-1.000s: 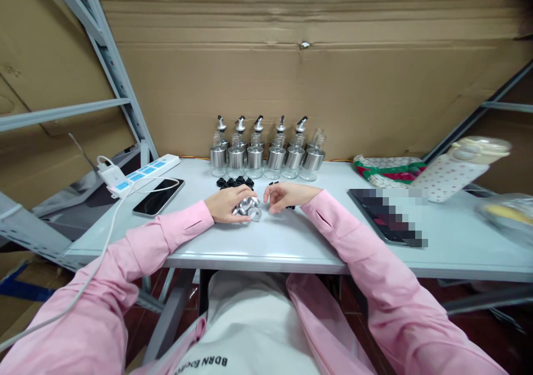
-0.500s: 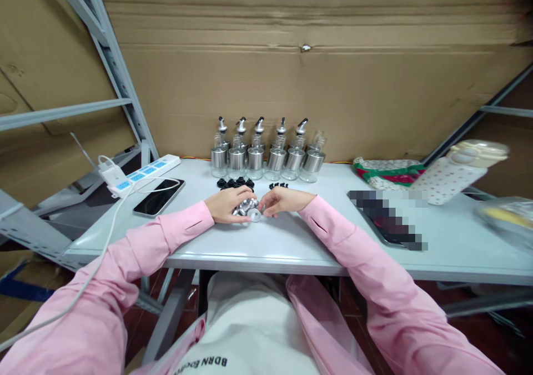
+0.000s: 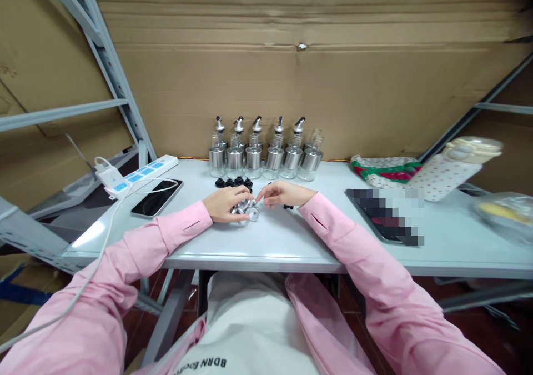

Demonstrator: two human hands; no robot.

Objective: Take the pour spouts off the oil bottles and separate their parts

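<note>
Cardboard (image 3: 291,86) backs a pale desk (image 3: 250,247), seen from the head view alone. Along the far edge stand glass bottles with metal bands (image 3: 254,158); behind the front row, five pourers (image 3: 257,124) top other bottles, while the rearmost bottle at the right end shows a bare neck.

What has changed is mainly the right hand (image 3: 287,193). A second ago it stood a little apart from the silver pieces (image 3: 252,214); half a second ago it had come in low at their right side. Now it sits slightly farther back, index finger reaching to the right edge of the heap. Whether it touches or pinches a piece, I cannot tell.

Meanwhile the left hand (image 3: 227,203) has stayed put, spread loosely and curved around the heap from the left, not clenched. The silver pieces lie on the desk in front of the bottles, with black caps (image 3: 234,182) just behind them and small black bits (image 3: 288,206) partly hidden by the right hand.

Bottles and pourers look unchanged, so the work seems centred on the heap, with the left hand steadying it.
</note>
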